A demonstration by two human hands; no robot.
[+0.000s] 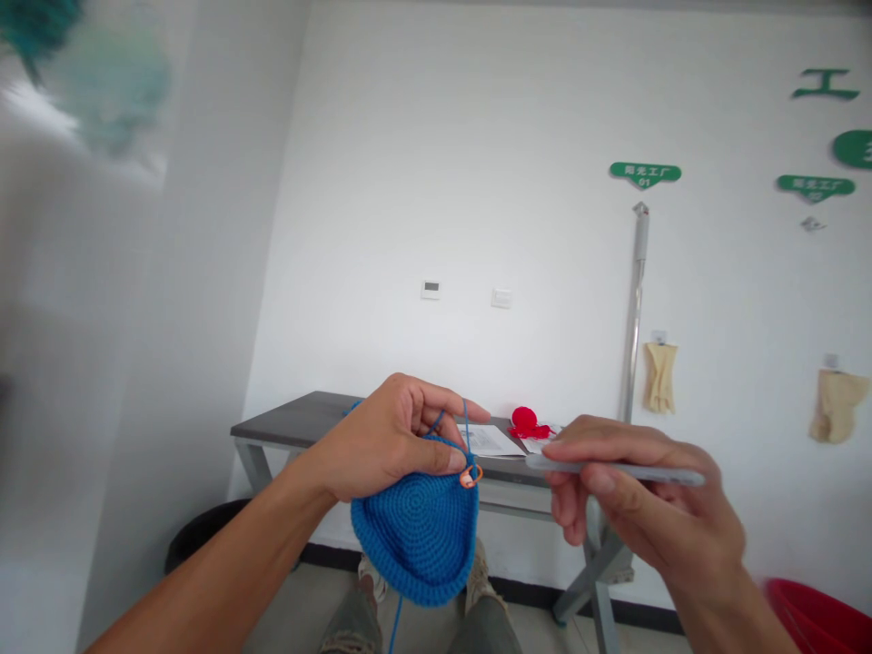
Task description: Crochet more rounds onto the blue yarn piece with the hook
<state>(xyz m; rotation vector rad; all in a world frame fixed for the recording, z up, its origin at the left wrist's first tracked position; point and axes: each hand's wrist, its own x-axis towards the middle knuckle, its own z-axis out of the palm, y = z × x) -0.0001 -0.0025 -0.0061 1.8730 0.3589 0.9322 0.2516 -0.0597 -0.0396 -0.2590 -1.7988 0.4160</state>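
Observation:
My left hand (409, 427) pinches the upper edge of a round piece of blue crochet (419, 536), with its index finger stretched out to the right. A strand of blue yarn (467, 422) runs over that finger down to the edge of the work. An orange stitch marker (470, 476) hangs at the edge beside my thumb. My right hand (640, 495) grips a grey crochet hook (640, 472) between thumb and fingers. The hook lies level, pointing left, apart from the crochet piece. A tail of blue yarn hangs below the work.
Behind my hands stands a dark-topped table (300, 418) with printed sheets (487, 440) and a ball of red yarn (524, 422). A red bucket (817, 618) is at lower right, a black bin (197, 536) at left. Gloves (660, 377) and a metal pole (637, 309) hang on the wall.

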